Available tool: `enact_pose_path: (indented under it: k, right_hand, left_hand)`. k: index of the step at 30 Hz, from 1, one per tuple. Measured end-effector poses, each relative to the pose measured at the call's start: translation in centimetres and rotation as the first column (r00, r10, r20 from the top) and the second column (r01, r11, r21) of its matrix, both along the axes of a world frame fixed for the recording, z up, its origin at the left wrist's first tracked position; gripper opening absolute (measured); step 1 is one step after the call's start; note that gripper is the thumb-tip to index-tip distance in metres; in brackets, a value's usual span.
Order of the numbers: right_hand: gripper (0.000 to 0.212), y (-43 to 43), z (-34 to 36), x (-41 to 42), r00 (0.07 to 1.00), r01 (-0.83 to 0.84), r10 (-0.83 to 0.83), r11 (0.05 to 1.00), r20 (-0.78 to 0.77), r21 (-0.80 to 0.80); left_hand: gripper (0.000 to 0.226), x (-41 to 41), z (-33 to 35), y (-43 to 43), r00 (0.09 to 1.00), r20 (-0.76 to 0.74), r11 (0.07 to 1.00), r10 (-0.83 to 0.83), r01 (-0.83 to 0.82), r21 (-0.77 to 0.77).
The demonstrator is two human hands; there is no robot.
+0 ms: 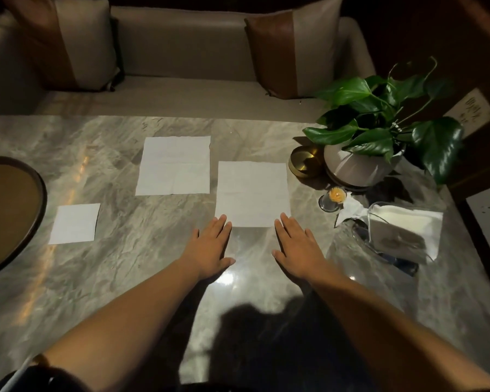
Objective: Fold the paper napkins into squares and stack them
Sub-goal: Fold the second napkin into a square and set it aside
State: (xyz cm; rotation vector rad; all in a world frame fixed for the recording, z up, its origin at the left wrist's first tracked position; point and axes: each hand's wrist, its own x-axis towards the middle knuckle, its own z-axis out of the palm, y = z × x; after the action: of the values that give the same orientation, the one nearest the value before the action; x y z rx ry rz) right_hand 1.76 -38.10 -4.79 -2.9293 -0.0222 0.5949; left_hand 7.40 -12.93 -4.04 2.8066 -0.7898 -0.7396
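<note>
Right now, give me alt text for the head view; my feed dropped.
Two bare hands, left hand and right hand, lie flat and open on a grey marble table, fingertips at the near edge of an unfolded white paper napkin. Another unfolded white napkin lies beyond, a small folded white square far left.

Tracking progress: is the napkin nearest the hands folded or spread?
Spread. The napkin nearest the hands lies flat at full size, matching the other open sheet and far larger than the folded square.

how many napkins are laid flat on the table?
3: a small folded napkin at left, an open one mid-table, another open one at the hands' fingertips. More sit in the holder at right, uncounted.
</note>
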Motion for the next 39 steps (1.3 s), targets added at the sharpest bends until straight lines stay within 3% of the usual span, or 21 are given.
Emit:
enact_pose_path:
  k: [9,16,20,25,31,39]
  right_hand:
    - [0.073,1.2,1.0,-6.8,1.000,0.003,-0.003,1.000,0.001,0.017]
    - [0.074,0.1,1.2,-7.8,0.998,-0.059,0.057,0.996,0.030,0.067]
    - [0.066,-1.0,1.0,-7.5,0.994,0.019,-0.043,0.973,0.101,0.230]
    - [0.049,-2.2,0.3,-5.6,0.957,0.157,-0.230,0.922,0.177,0.354]
    - [0.035,-2.5,-1.2,-3.8,0.936,0.273,-0.338,0.873,0.099,0.405]
    - [0.017,-1.6,-1.9,-3.8,0.887,0.323,-0.437,0.816,0.146,0.479]
  left_hand:
    - [0.097,-7.9,0.6,0.2,0.997,-0.037,0.998,0.064,-0.064,0.001]
    - [0.086,-9.1,0.9,0.8,0.999,0.019,0.999,0.042,-0.042,-0.009]
    - [0.080,-8.4,0.8,1.3,0.995,0.045,0.985,0.085,-0.077,-0.153]
    - [0.051,-6.2,0.9,2.1,0.959,0.060,0.904,0.278,-0.240,-0.355]
    - [0.044,-4.2,-0.2,1.5,0.911,-0.067,0.847,0.407,-0.404,-0.347]
    - [0.011,-4.4,-1.6,-0.2,0.839,-0.008,0.770,0.544,-0.503,-0.394]
